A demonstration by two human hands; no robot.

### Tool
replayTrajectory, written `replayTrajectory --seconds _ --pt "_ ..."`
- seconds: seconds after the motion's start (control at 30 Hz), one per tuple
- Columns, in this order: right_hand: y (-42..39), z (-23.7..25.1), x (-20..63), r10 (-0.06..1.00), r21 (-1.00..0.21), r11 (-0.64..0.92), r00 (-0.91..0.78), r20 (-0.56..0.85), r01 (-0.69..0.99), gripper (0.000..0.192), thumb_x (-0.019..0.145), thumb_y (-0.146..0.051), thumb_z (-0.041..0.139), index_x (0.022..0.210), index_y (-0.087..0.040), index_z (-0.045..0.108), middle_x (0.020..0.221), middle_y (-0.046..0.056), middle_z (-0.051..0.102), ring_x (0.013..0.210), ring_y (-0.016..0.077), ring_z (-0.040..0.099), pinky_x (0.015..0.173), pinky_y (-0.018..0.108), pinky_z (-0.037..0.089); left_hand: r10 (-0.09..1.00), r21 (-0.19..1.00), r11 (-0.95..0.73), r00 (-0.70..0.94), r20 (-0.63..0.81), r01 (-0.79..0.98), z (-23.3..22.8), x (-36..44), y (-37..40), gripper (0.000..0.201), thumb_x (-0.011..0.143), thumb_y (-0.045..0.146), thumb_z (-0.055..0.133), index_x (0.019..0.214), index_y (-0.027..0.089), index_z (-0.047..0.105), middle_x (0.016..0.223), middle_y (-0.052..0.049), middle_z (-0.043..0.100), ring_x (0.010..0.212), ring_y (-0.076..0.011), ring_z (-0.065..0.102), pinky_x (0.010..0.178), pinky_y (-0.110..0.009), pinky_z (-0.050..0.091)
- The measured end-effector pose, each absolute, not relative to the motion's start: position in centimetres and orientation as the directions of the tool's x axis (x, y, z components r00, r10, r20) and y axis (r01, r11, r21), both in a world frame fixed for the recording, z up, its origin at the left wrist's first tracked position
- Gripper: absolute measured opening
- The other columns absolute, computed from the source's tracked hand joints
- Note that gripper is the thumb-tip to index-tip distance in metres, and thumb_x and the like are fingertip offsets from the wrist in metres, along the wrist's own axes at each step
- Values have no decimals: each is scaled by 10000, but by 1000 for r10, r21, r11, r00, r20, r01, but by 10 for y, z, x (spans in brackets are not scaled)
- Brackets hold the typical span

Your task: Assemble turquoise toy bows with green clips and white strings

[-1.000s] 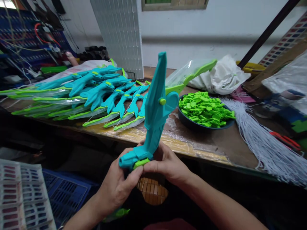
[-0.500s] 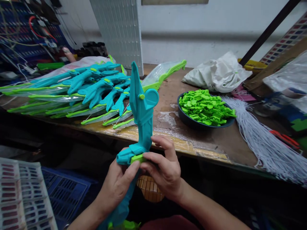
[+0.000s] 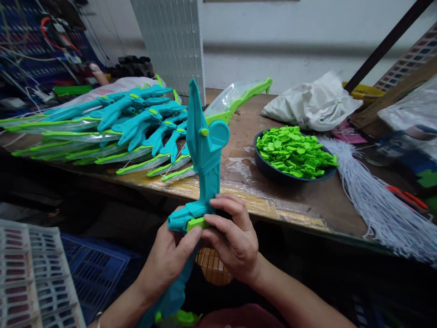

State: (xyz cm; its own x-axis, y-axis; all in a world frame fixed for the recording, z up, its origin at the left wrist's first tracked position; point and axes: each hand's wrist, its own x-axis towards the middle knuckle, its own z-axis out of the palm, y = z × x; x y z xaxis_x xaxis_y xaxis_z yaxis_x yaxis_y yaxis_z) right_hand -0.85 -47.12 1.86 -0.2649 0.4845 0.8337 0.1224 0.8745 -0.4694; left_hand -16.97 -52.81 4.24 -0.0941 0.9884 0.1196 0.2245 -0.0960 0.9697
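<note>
Item: teal toy bow (image 3: 205,164), plastic, held upright over the lap, just in front of the near edge of the workbench (image 3: 307,205), the landmark for all entries below. Its pointed tip rises above the bench edge; its lower limb runs down between the forearms, so the grip section sits at working height, close to the eyes.

Left hand (image 3: 167,262): wrapped around the bow from below, thumb pressed against the small green clip (image 3: 197,223) at the handle; it appears to steady the piece.

Right hand (image 3: 234,239): closed over the handle from the other side, fingertips pinching the same green clip against the teal body, seemingly seating it.

On the bench, left part: row of finished bows (image 3: 136,123), teal with green limbs, laid side by side, probably to keep done pieces sorted.

On the bench, centre-right: dark bowl (image 3: 269,171) heaped with green clips (image 3: 293,150), within easy reach of the right hand.

On the bench, right edge: bundle of white strings (image 3: 375,200), hanging over the near edge.

At the bench's back: white bag (image 3: 310,105).

Below the bench, left: blue crate (image 3: 92,269).
</note>
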Motion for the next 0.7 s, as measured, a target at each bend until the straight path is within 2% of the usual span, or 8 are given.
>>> replayTrajectory --seconds 0.27,0.37,0.43,0.5,0.53,0.6,0.63,0.7 --pt "-466 17 -7 462 -444 886 -300 834 131 210 965 -180 673 1173 -197 653 1181 114 651 1239 279 568 1045 496 527 985 964 -105 -107 135 242 42 -169 -524 200 964 303 609 1080 164 693 1060 -41 743 956 -173 697 885 -233 549" --pt "-464 17 -8 569 -547 822 -270 777 158 271 925 -243 746 1175 -229 643 1361 119 571 1354 297 498 1119 518 470 981 967 -110 -131 143 229 38 -172 -524 191 974 314 607 1049 177 717 1022 -26 747 933 -169 704 872 -232 551" --pt "-462 18 -10 741 -739 665 -224 634 108 542 834 -337 849 1297 -257 580 1508 125 465 1398 308 468 1114 502 476 981 967 -123 -122 152 223 36 -174 -525 179 971 307 603 1009 181 724 973 -18 743 916 -171 708 860 -235 556" --pt "-459 20 -13 866 -923 376 -324 380 -77 730 733 -419 916 1339 -255 544 1447 119 535 1271 284 579 998 433 553 982 966 -142 -90 165 217 35 -177 -526 163 962 285 602 1017 186 719 989 -16 745 933 -175 711 875 -240 557" --pt "-457 21 -14 864 -967 189 -439 247 -173 720 700 -441 930 1291 -239 572 1326 100 619 1147 260 641 916 394 581 983 965 -151 -68 169 215 34 -178 -526 158 956 272 603 1032 191 714 1005 -14 747 939 -173 712 881 -240 556" --pt "-453 22 -16 746 -948 -156 -663 70 -276 581 673 -429 938 1118 -204 639 1026 37 703 893 200 680 782 329 590 984 964 -162 -35 173 210 33 -181 -528 145 935 247 617 1046 207 702 990 6 747 910 -160 715 860 -226 556" --pt "-451 23 -17 685 -919 -266 -727 32 -290 519 666 -405 941 1041 -192 654 912 11 700 812 179 670 742 307 582 983 963 -169 -30 179 211 32 -182 -529 137 921 235 629 1038 216 699 967 18 745 884 -153 714 837 -216 557" --pt "-449 23 -18 645 -884 -347 -764 17 -313 444 660 -339 942 972 -179 668 811 -16 684 734 147 643 703 274 562 981 960 -177 -37 189 219 31 -183 -531 143 901 226 648 1036 226 696 941 31 744 849 -146 711 804 -208 558"
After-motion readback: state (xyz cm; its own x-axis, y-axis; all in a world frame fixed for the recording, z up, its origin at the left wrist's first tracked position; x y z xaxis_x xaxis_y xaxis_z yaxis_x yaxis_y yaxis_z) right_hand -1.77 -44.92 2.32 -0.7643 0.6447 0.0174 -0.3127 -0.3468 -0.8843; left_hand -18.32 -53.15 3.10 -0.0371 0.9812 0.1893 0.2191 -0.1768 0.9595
